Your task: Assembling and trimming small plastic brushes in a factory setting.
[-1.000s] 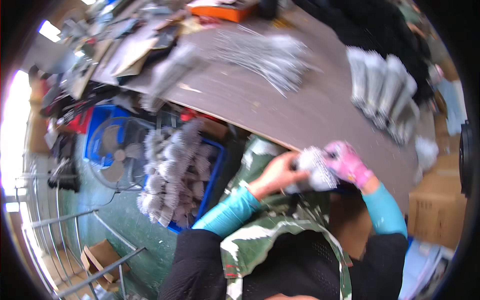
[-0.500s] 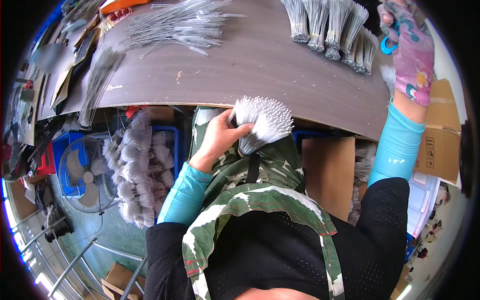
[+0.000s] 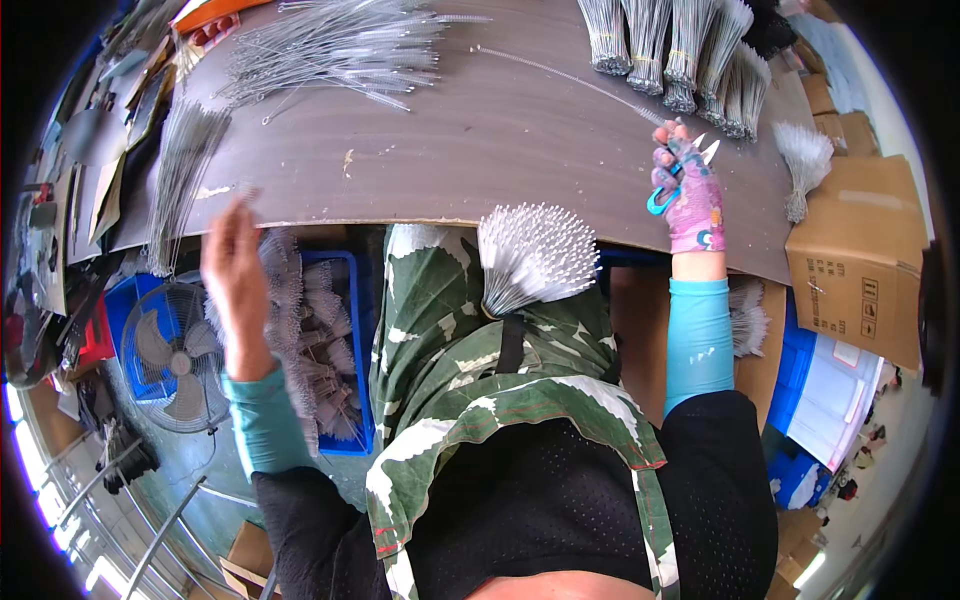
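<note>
My right hand (image 3: 690, 195), in a pink patterned glove with bare fingertips, is closed on a pair of scissors with blue handles (image 3: 661, 196). The white blades stick out past the fingers. A long thin wire brush (image 3: 565, 75) runs from its fingertips far to the left above the table. My left hand (image 3: 235, 270), bare and smeared by motion, is raised by the table's front edge, near a loose bundle of wire brushes (image 3: 185, 160). Whether it holds anything cannot be made out. A thick bundle of white-tipped brushes (image 3: 535, 255) rests on my lap, touched by neither hand.
Several tied brush bundles (image 3: 645, 45) lie at the table's (image 3: 480, 150) far right, a loose brush pile (image 3: 340, 50) at its far left. One bundle (image 3: 802, 165) sits by a cardboard box (image 3: 860, 265). Below left are a fan (image 3: 180, 355) and a blue crate (image 3: 363, 350) of brushes.
My left hand has let go of the lap bundle and swung left. My right hand has come nearer and leftward from the far right with the scissors, a long brush now at its fingertips.
</note>
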`<state>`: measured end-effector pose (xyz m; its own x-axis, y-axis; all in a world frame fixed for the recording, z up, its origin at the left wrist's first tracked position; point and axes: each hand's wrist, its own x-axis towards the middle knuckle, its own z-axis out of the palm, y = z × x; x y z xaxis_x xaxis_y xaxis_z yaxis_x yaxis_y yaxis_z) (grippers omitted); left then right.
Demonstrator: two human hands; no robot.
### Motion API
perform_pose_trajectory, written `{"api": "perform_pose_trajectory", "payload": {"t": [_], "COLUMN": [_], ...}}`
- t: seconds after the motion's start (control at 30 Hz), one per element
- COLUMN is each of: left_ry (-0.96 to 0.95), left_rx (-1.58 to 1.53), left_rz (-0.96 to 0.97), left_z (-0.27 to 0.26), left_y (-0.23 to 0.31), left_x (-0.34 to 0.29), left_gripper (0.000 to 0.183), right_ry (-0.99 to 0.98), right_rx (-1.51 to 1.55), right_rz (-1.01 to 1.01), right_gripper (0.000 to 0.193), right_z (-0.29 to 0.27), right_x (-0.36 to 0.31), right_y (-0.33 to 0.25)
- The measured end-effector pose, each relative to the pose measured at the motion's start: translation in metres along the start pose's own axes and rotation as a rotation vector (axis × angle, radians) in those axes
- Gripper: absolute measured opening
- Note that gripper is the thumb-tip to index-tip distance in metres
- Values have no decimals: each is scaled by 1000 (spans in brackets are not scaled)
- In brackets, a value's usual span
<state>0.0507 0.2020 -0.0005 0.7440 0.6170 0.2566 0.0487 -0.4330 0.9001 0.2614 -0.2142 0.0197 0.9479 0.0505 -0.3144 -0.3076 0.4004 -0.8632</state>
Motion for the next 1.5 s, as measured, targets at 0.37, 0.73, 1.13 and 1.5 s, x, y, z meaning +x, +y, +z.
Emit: {"api": "perform_pose_trajectory", "payload": {"t": [0.37,0.73,1.13,1.5], "left_ry": [106,122,292,-272], "left_rx": [1119,995,1023,156], "left_rz": [456,422,367,591], "left_z": [-65,-44,-34,45], "left_y": [-88,-80,-53,118], "left_x": [144,132,117,-24], "left_gripper": [34,34,36,29], "right_ry": [-94,-53,-55,-603], "right_rx": [-3,-54,-66,-553], "right_rz": [64,89,12,-154], "right_gripper": [14,16,16,19], "right_z": [-8,-33,-7,70], "right_x": [-2,1,-14,-116], "right_y": [20,28,16,-14]}}
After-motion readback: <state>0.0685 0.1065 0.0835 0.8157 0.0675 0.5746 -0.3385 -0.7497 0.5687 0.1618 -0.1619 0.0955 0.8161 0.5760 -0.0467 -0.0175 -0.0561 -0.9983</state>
